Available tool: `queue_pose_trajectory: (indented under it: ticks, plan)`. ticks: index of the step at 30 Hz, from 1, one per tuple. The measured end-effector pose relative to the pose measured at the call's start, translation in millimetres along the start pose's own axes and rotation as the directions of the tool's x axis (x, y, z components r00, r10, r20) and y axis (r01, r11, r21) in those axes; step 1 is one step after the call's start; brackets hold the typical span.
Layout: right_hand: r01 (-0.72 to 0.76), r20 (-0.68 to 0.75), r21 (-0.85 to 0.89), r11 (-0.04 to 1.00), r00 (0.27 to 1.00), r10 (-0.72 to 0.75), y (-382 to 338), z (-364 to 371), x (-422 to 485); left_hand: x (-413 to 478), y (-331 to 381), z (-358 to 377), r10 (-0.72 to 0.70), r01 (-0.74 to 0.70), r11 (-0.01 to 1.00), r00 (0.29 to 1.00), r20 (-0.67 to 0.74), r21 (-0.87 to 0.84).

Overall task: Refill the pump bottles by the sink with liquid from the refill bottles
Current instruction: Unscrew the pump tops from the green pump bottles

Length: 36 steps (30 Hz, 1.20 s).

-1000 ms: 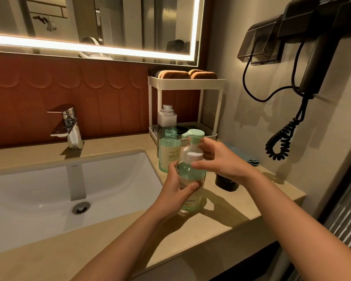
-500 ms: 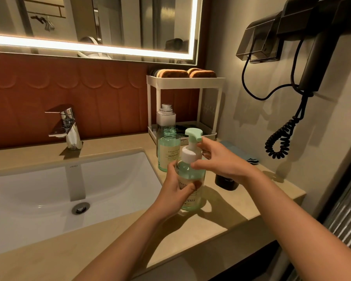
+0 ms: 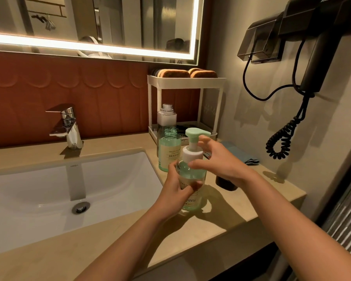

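A clear pump bottle point(image 3: 191, 201) of green liquid, with a white collar and a mint pump head point(image 3: 193, 132), stands on the counter right of the sink. My left hand point(image 3: 176, 189) grips its body from the left. My right hand point(image 3: 221, 161) hovers at the collar with fingers spread: thumb in front of the bottle's shoulder, fingers by the pump neck. Just behind stands an uncapped green refill bottle point(image 3: 169, 154). Behind that is a taller uncapped bottle with white liquid point(image 3: 166, 118).
A white two-tier rack point(image 3: 185, 82) with sponges stands at the back. A small black object point(image 3: 225, 184) and a blue cloth point(image 3: 242, 153) lie right of the bottles. The sink basin point(image 3: 49, 189) and faucet point(image 3: 69, 126) are left. A hair dryer point(image 3: 320, 47) hangs on the right wall.
My right hand's fingers have loosened and spread off the white collar they were pinching. The left hand keeps its hold on the bottle.
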State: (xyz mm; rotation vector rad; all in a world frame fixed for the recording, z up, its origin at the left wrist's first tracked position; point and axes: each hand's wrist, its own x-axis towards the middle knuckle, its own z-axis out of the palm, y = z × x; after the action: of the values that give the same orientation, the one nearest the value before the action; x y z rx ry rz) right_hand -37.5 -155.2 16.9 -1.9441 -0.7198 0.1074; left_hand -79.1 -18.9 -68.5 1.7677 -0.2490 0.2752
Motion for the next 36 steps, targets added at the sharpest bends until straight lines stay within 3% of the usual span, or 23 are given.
queue_pose_trajectory:
  ticks: [6,8,12,14,17,20,26,32,36]
  plan:
    - [-0.04,-0.334,-0.213,0.976,0.942,-0.034,8,25,4,0,0,1,0.009,-0.009,1.0,1.0,-0.007,0.007]
    - [0.022,-0.281,-0.19,0.982,0.957,-0.075,7,21,4,0,0,0,0.004,-0.004,1.0,1.0,-0.007,0.001]
    - [0.073,-0.018,-0.016,0.997,0.997,-0.073,4,5,-2,0,0,0,0.011,-0.011,1.0,1.0,-0.009,0.005]
    - [0.045,-0.056,-0.097,0.994,0.997,-0.051,6,7,-2,0,0,1,0.004,-0.004,1.0,1.0,-0.006,-0.006]
    - [-0.019,-0.239,-0.234,0.972,0.97,-0.038,9,21,0,0,-2,2,0.007,-0.007,1.0,1.0,-0.007,-0.018]
    - [-0.013,-0.328,-0.248,0.969,0.942,-0.071,10,28,4,0,-2,2,0.01,-0.011,1.0,1.0,-0.014,-0.011]
    - [0.113,-0.189,-0.164,0.98,0.971,-0.143,4,13,-1,0,-1,1,0.006,-0.006,1.0,1.0,-0.021,0.017]
    - [0.159,-0.206,0.071,0.985,0.968,-0.141,-2,-1,2,-1,2,2,-0.006,0.006,1.0,1.0,-0.016,0.001]
    - [0.177,-0.205,0.103,0.979,0.967,-0.153,-4,-5,1,-1,2,2,-0.001,0.001,1.0,1.0,-0.014,0.002]
